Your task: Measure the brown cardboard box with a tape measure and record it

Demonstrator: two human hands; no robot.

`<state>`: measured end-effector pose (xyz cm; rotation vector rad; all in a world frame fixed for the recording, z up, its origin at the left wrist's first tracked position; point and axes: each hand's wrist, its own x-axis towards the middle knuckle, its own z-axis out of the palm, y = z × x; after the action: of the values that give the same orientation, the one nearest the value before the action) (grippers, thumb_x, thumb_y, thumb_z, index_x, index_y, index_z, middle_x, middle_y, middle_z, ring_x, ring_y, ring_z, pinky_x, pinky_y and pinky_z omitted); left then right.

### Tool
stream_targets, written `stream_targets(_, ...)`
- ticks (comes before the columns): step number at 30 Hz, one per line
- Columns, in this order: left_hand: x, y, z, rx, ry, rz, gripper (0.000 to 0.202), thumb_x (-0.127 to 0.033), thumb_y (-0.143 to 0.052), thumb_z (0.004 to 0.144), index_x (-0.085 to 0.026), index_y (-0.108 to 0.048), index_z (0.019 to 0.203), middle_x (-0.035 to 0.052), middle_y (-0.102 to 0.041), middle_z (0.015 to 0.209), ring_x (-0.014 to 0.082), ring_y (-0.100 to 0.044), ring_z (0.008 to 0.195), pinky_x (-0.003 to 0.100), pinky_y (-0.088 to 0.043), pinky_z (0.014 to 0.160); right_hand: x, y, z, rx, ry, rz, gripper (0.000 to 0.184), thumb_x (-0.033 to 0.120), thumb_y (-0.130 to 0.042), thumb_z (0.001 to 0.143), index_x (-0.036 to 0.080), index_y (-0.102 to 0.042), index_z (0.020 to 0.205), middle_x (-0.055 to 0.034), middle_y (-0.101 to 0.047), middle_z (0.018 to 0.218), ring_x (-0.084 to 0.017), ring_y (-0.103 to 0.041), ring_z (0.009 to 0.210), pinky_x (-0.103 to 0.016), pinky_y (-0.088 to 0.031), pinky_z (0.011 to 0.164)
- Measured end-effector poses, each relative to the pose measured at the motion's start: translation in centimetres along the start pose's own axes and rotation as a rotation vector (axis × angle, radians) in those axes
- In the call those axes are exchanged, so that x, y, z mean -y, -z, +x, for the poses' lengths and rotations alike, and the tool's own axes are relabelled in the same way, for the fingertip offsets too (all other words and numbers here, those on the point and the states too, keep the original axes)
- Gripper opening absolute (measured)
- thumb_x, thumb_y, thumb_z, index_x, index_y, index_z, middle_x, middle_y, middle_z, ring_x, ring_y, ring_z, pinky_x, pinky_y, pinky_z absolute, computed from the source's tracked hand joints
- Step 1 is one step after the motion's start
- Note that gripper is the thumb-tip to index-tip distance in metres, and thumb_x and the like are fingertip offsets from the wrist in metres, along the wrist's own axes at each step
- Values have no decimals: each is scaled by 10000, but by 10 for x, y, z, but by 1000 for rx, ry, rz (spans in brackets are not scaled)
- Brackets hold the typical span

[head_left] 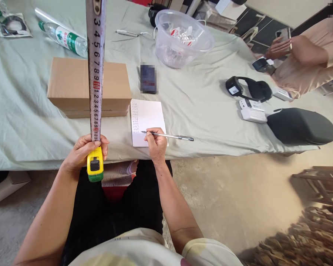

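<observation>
My left hand (pixel 84 149) is closed around a yellow and green tape measure (pixel 95 166) near the table's front edge. Its metal blade (pixel 95 74) is pulled out and points away from me, passing over a brown cardboard box (pixel 69 79). In my right hand (pixel 157 144) is a pen (pixel 174 136), its tip at the lower lines of writing on a white sheet of paper (pixel 148 114). The paper lies just right of the box, with a column of handwritten entries down its left side. The blade's far end is cut off by the top of the view.
A dark phone (pixel 148 79) lies beyond the paper. Behind it stands a clear plastic tub (pixel 180 40) with wrappers inside. A water bottle (pixel 63 38) rests behind the box. To the right are a black headset (pixel 248 88) and a dark grey case (pixel 299 125). A person (pixel 310 55) holds a phone.
</observation>
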<state>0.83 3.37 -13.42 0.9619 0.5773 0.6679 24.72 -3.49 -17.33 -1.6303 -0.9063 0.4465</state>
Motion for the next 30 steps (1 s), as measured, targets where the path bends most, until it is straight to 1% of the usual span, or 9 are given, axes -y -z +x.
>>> stream_targets(9,3,5,2,44,12,-12,141,-253,-606,871,-166,-696,935,39,-666,687,161,-634,579,241,-507,497,-6,0,0,26,56,88,145,302,-567,848,190,-623,920,19,-636,630,-127,-618,592,-259,-481,587)
stream_targets(11,2,5,2,44,12,-14,135,-254,-607,870,-172,-699,926,38,-667,686,162,-636,579,243,-508,498,-7,0,0,-9,73,129,153,306,-563,856,191,-620,939,16,-638,648,-127,-619,607,-262,-490,593)
stream_targets(15,3,6,2,34,13,-13,137,-254,-599,877,-180,-708,914,35,-668,689,162,-640,581,243,-508,506,-8,0,-1,-125,108,196,157,309,-550,867,193,-608,958,14,-633,673,-120,-597,607,-260,-488,578)
stream_targets(17,3,7,3,47,15,-8,148,-261,-593,884,-185,-709,936,34,-667,696,165,-643,588,246,-507,512,-8,0,-1,-151,134,204,153,311,-534,884,195,-600,959,14,-633,679,-113,-575,591,-258,-483,573)
stream_targets(19,3,9,3,71,28,3,160,-272,-588,891,-189,-708,959,36,-668,714,171,-647,607,254,-512,528,-6,1,-2,-146,162,181,151,311,-516,904,197,-597,962,11,-641,698,-109,-566,590,-261,-487,588)
stream_targets(22,2,8,4,100,75,25,172,-292,-603,886,-182,-701,975,42,-666,738,178,-646,630,267,-516,557,6,-1,-7,-50,185,125,157,314,-510,921,204,-605,983,-4,-668,763,-118,-596,648,-262,-502,630)
stream_targets(26,-1,-1,-1,122,173,131,219,-328,-611,882,-167,-693,1005,57,-665,775,183,-627,673,270,-507,594,35,-8,-19,207,186,98,193,351,-533,911,219,-615,1025,-23,-689,896,-133,-630,752,-256,-510,678)
stream_targets(28,-1,-8,-5,131,194,249,228,-344,-598,889,-165,-697,990,60,-663,795,182,-609,708,262,-495,615,50,-12,-26,324,221,99,193,366,-551,893,222,-622,1000,-23,-683,900,-138,-624,753,-262,-512,693)
stream_targets(30,0,-15,-9,119,169,368,223,-355,-587,895,-166,-697,939,53,-653,796,178,-586,732,255,-480,637,62,-15,-31,401,265,92,169,362,-543,888,222,-627,933,-19,-672,839,-145,-616,740,-269,-512,697)
